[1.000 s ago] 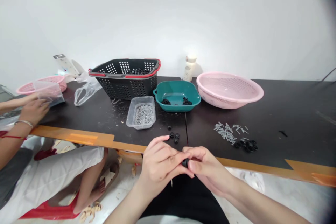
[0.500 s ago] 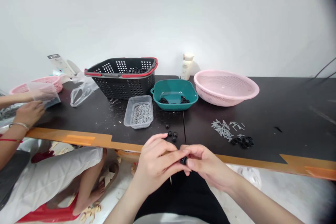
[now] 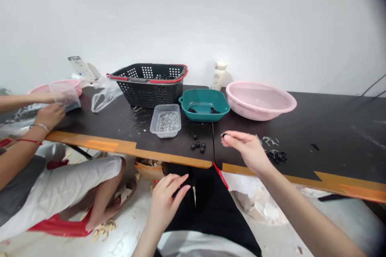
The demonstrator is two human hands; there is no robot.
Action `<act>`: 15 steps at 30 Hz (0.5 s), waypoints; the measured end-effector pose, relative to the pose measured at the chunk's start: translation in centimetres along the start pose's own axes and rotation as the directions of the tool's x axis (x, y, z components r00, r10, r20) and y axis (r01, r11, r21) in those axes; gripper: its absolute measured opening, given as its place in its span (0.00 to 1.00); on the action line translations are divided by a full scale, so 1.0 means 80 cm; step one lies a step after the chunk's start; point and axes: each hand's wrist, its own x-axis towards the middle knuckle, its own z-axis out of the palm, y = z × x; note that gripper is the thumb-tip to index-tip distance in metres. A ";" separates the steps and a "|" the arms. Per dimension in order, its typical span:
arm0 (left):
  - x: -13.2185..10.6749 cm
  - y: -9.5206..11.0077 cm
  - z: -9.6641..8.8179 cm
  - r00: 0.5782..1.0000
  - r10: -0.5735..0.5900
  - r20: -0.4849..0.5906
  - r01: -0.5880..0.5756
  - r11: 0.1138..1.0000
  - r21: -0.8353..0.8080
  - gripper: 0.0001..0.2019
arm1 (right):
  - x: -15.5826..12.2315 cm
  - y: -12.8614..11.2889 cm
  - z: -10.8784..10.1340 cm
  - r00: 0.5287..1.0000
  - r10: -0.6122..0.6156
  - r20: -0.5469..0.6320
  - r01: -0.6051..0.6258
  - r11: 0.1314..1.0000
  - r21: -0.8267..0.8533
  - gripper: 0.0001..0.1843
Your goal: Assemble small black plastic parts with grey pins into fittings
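Observation:
My right hand (image 3: 249,148) is raised above the table, its thumb and fingers pinched on a small round black part (image 3: 223,135). Lower down, over my lap, my left hand (image 3: 167,196) is open with thumb and fingers apart and holds nothing. Several small black round parts (image 3: 198,144) lie on the table left of the seam. Beside my right wrist are a pile of black rings (image 3: 277,156) and scattered thin grey pins (image 3: 270,141), some of the pins hidden behind the hand.
A teal tray (image 3: 205,117) holds small black parts; a clear tub (image 3: 153,122) holds metallic bits. Behind stand a black basket (image 3: 150,94), a white bottle (image 3: 219,75) and a pink colander (image 3: 261,114). At left, another person's hands (image 3: 50,114) handle a plastic bag (image 3: 66,94).
My hands have parted. The right one moved up and forward over the table with the black part, while the left drew back, opening. The view shifted slightly.

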 end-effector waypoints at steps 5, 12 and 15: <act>-0.050 -0.012 -0.008 0.986 -0.164 0.015 0.165 0.986 -0.038 0.11 | 0.019 0.001 0.010 0.994 -0.095 -0.044 0.095 0.995 -0.009 0.18; -0.117 -0.026 -0.002 0.939 -0.343 0.021 0.343 0.936 -0.073 0.14 | 0.014 0.058 0.014 0.992 -0.114 -0.048 0.106 0.983 -0.149 0.21; -0.138 -0.030 0.000 0.924 -0.381 0.034 0.383 0.919 -0.093 0.14 | 0.008 0.078 0.008 0.986 -0.154 -0.064 0.134 0.960 -0.244 0.23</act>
